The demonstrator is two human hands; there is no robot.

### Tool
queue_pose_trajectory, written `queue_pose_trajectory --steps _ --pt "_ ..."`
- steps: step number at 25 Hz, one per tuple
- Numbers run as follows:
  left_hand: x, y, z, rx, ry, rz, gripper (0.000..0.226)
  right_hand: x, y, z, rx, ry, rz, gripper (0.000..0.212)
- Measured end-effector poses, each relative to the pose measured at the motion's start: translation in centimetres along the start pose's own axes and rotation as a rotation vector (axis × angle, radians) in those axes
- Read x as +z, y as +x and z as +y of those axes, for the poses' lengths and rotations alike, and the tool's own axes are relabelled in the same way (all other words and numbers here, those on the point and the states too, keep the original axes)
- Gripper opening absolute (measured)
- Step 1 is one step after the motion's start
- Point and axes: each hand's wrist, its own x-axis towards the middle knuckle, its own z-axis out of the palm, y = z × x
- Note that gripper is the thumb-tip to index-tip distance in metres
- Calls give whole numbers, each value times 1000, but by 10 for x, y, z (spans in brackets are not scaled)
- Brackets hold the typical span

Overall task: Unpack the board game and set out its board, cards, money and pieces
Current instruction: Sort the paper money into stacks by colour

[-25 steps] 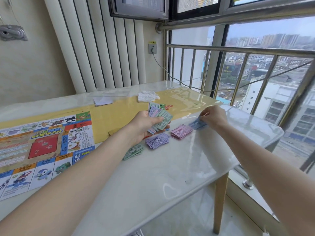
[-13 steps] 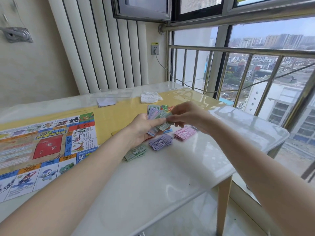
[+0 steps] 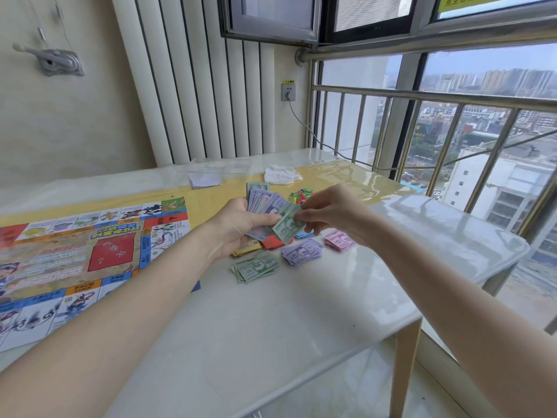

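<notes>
My left hand (image 3: 238, 227) holds a fanned stack of play money (image 3: 263, 203) above the table. My right hand (image 3: 328, 214) pinches a green bill (image 3: 286, 226) at the front of that fan. On the table below lie a green money pile (image 3: 256, 268), a purple pile (image 3: 301, 251), a pink pile (image 3: 339, 240) and a sliver of blue bills (image 3: 304, 235). Red and yellow cards (image 3: 250, 247) lie under my left hand. The colourful game board (image 3: 75, 254) is spread flat at the left. Small coloured pieces (image 3: 300, 196) sit behind the fan.
The glossy white table (image 3: 271, 327) ends at a rounded right corner next to a metal railing (image 3: 437, 98) and window. A crumpled white tissue (image 3: 281, 174) and a white paper stack (image 3: 205, 180) lie at the back. A cable runs from a wall socket (image 3: 288, 92).
My right hand left the blue bills at the right, came back to the fan in my left hand and now grips a green bill there.
</notes>
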Motion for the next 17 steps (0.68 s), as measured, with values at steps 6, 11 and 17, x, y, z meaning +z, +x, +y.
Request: queue_pose_trajectory --steps 6,11,17 --pt "-36 -6 0 62 -85 77 9 37 -7 -4 119 55 -38 15" --pt "-35 -13 -3 -1 -21 2 6 76 -12 -1 50 -635 -33 22" --pt "-34 -14 -6 -26 60 9 18 53 -7 -9 37 -370 137 25"
